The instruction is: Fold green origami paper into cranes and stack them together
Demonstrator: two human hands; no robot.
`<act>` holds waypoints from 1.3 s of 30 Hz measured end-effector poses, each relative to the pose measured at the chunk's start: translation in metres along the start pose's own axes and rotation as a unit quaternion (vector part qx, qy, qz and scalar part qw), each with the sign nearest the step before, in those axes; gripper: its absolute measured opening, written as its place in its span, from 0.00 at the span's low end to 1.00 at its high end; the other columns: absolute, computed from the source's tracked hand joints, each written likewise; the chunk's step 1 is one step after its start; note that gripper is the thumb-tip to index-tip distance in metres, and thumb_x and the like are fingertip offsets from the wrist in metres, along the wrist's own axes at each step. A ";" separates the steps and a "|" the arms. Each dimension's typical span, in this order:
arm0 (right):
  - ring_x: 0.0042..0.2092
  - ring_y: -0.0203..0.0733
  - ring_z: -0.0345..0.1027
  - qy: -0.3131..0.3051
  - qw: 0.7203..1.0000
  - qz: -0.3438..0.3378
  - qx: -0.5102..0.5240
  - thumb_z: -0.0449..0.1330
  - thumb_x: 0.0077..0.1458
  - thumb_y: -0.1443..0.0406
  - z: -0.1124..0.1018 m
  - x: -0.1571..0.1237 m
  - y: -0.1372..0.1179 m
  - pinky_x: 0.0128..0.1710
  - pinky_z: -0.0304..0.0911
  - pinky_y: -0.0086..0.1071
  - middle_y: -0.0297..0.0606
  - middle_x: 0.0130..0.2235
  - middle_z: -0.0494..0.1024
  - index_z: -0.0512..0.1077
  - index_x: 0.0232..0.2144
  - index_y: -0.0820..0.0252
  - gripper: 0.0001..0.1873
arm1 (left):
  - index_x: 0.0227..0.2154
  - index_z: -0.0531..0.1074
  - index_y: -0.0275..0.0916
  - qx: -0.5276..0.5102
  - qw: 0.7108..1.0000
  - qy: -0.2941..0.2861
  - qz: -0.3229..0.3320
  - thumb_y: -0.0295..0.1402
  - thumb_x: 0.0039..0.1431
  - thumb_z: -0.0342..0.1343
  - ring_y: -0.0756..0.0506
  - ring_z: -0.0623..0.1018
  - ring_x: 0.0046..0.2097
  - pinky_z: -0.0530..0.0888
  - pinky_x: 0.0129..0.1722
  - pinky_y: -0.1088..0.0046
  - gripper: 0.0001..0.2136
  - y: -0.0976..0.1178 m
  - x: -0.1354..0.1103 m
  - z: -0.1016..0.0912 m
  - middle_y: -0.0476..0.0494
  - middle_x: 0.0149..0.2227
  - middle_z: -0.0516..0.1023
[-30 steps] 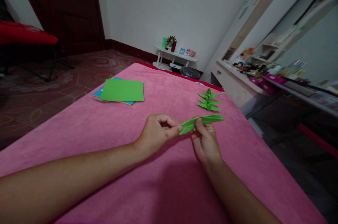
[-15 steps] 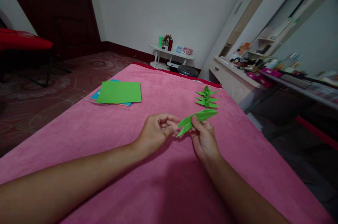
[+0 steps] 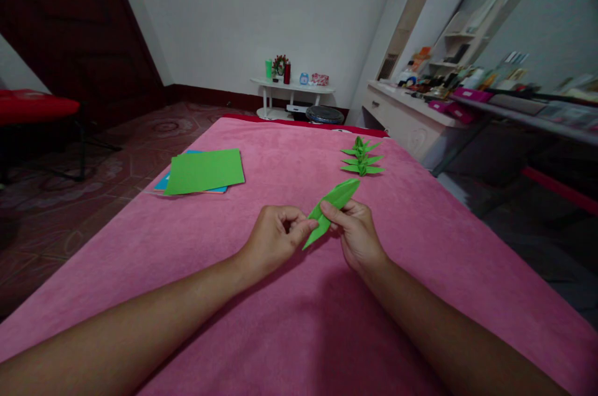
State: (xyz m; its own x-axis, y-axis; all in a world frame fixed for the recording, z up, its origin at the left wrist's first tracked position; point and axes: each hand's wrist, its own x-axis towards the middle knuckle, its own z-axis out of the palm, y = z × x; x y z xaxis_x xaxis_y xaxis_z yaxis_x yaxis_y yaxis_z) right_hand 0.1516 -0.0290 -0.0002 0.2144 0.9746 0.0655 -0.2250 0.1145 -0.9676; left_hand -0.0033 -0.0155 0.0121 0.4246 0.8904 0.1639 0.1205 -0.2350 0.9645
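Observation:
A long, pointed piece of folded green paper (image 3: 343, 192) is held up in the air between my two hands, tilted with its upper end to the right. My right hand (image 3: 359, 233) pinches it near the middle, thumb on top and fingers behind. At the lower left end, my left hand (image 3: 275, 235) is closed, thumb against forefinger, on one of the paper's points. Beyond my hands, several spiky green folded-paper pieces (image 3: 362, 164) stand in a row on the pink cloth (image 3: 280, 162).
To the left lies a stack of paper sheets (image 3: 205, 170), green on top with blue beneath. A low white shelf (image 3: 292, 86) with small items stands by the wall. At the right is a cluttered dresser (image 3: 406, 111), at the left a red chair (image 3: 37, 104).
The folded paper has turned more upright, its far end swinging up and left. My left thumb now presses on its lower point. The whole view has shifted slightly.

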 end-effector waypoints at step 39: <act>0.18 0.29 0.57 -0.100 0.988 0.050 -0.108 0.66 0.43 0.57 0.000 0.002 -0.008 0.17 0.51 0.24 0.29 0.20 0.70 0.69 0.28 0.62 0.15 | 0.33 0.77 0.32 -0.231 0.958 -0.078 -0.153 0.38 0.44 0.66 0.49 0.78 0.29 0.73 0.30 0.74 0.16 -0.014 0.009 -0.007 0.41 0.28 0.80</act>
State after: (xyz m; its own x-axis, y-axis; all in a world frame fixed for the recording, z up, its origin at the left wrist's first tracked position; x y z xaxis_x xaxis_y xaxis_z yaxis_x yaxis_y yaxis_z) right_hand 0.1543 -0.0282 0.0078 0.0041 1.0000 -0.0068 -0.0219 -0.0067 -0.9997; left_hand -0.0075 -0.0013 0.0011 0.5661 0.8126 -0.1384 -0.1336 0.2561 0.9574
